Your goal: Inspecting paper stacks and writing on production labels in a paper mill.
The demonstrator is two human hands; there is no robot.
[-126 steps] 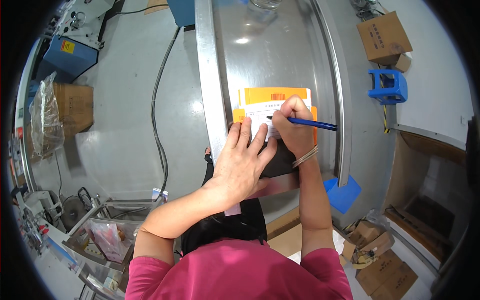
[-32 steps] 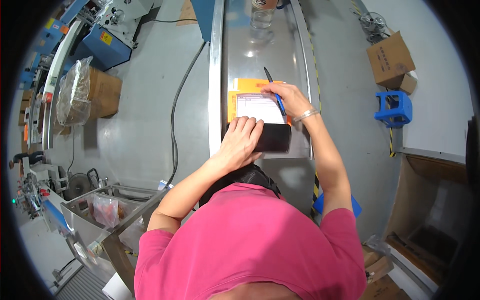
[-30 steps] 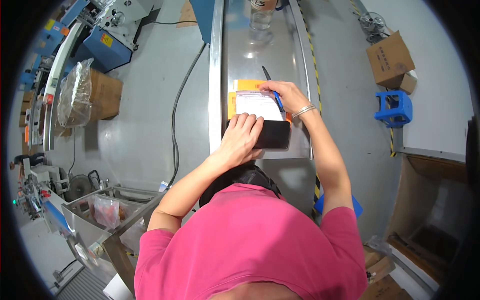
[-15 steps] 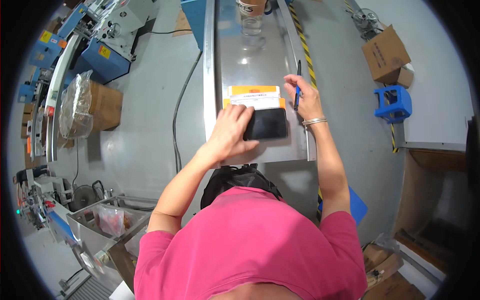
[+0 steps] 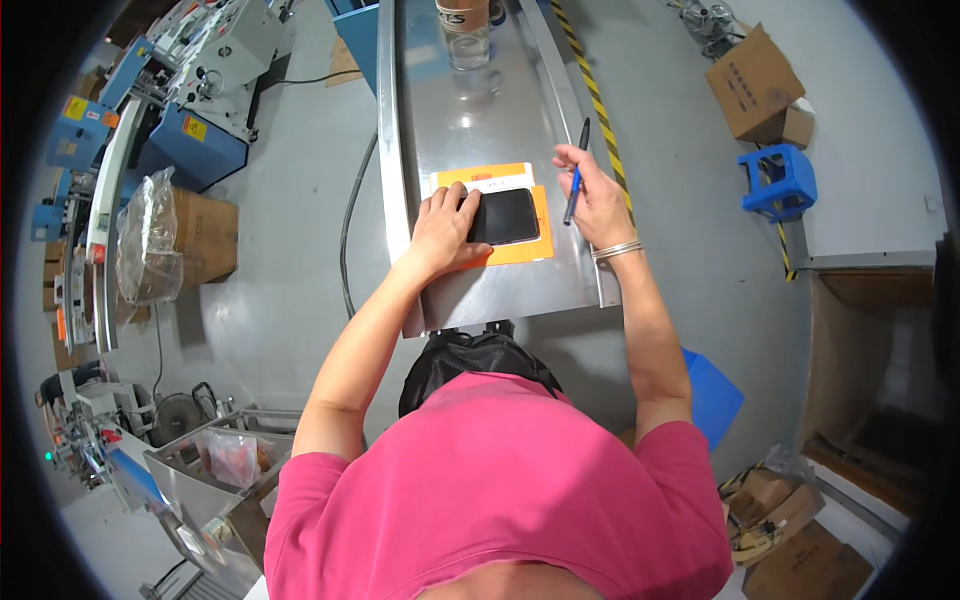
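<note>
Two hands are in my view: the left hand (image 5: 445, 232) half-opens across the smartphone (image 5: 508, 217), whether gripping or only pressing I can't tell. Phone under palm rests on the orange-and-white papers (image 5: 530, 252), perhaps weighting them. My right hand (image 5: 590, 190) pinches a blue pen (image 5: 573, 195) beside the papers, seemingly parked between fingers. Beyond both grips stands a glass cup (image 5: 467, 45), contents unclear.

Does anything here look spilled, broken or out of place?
Nothing looks spilled or broken. The untidiest spot is the cardboard at lower right, piled at mixed angles. On the metal table, the black phone overlaps the orange card and hides part of it.
</note>
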